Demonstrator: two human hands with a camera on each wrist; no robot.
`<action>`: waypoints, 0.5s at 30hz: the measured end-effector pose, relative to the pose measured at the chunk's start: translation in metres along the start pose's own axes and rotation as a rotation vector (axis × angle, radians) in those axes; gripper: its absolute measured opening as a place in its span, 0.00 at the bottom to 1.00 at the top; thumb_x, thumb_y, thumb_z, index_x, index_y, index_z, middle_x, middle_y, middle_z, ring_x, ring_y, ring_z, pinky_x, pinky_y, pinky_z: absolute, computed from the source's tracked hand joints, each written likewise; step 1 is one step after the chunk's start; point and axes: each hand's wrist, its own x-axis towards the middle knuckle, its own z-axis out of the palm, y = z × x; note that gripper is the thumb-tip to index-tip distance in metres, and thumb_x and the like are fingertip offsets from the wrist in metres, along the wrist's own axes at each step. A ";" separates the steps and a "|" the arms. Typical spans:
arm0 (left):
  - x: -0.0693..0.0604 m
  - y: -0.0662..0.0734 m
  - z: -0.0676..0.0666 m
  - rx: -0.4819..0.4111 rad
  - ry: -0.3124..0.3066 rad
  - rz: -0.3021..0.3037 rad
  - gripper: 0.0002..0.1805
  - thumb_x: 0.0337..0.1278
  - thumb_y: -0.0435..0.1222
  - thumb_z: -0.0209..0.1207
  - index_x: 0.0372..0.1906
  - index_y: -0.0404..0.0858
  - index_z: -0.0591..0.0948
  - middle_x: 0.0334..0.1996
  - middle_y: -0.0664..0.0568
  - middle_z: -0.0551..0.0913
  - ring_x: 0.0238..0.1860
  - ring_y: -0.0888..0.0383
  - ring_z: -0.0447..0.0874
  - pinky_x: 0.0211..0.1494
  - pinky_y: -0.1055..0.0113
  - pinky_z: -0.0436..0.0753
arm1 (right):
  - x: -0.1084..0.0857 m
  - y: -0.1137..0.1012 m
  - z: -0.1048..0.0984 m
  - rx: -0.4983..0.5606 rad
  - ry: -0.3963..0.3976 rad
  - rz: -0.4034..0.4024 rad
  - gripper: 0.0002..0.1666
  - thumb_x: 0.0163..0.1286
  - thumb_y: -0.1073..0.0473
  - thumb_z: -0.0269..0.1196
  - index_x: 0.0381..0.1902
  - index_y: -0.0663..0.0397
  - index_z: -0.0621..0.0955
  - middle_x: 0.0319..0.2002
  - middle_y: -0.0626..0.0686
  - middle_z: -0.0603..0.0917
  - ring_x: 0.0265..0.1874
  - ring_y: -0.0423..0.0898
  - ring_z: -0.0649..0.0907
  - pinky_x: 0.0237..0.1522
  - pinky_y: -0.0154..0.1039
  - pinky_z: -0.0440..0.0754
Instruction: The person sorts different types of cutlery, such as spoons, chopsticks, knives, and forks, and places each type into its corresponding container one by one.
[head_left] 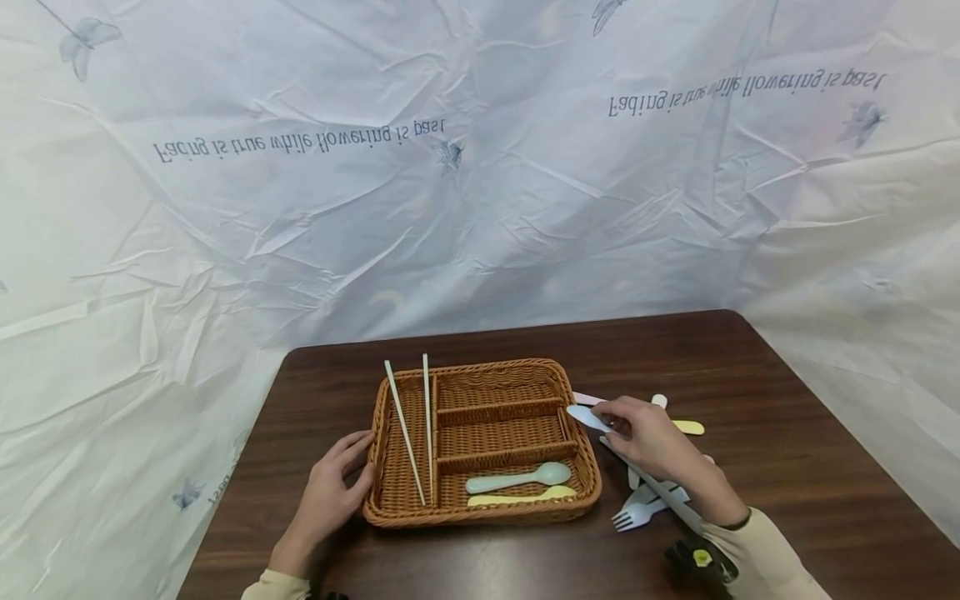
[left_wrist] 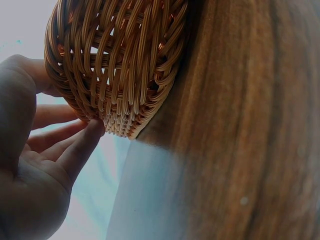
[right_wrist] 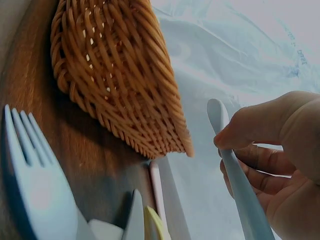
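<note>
A brown wicker basket [head_left: 498, 456] with several compartments sits on the dark table. My left hand [head_left: 330, 492] rests its extended fingertips against the basket's left end; in the left wrist view those fingers [left_wrist: 82, 145] touch the woven wall. Beyond the basket's right rim, my right hand [head_left: 648, 437] pinches a light blue spoon [right_wrist: 240, 187] near its rounded end, between thumb and fingers. Two white chopsticks [head_left: 406, 433] lean in the left compartment. A pale green spoon [head_left: 517, 478] and a yellow utensil [head_left: 517, 498] lie in the nearest right-hand compartment.
Loose utensils lie right of the basket, partly under my right hand: a light blue fork [head_left: 637, 514], a long grey utensil [head_left: 684, 508], a yellow handle [head_left: 688, 427] and a pink one [head_left: 588, 399]. A white printed sheet [head_left: 480, 208] hangs behind the table.
</note>
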 end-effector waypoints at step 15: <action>0.000 0.001 0.001 0.001 0.015 0.014 0.24 0.59 0.26 0.60 0.61 0.29 0.76 0.60 0.40 0.75 0.59 0.42 0.78 0.51 0.57 0.86 | 0.009 -0.013 0.005 0.048 -0.013 -0.097 0.21 0.58 0.69 0.68 0.51 0.53 0.84 0.34 0.42 0.80 0.28 0.33 0.73 0.25 0.29 0.74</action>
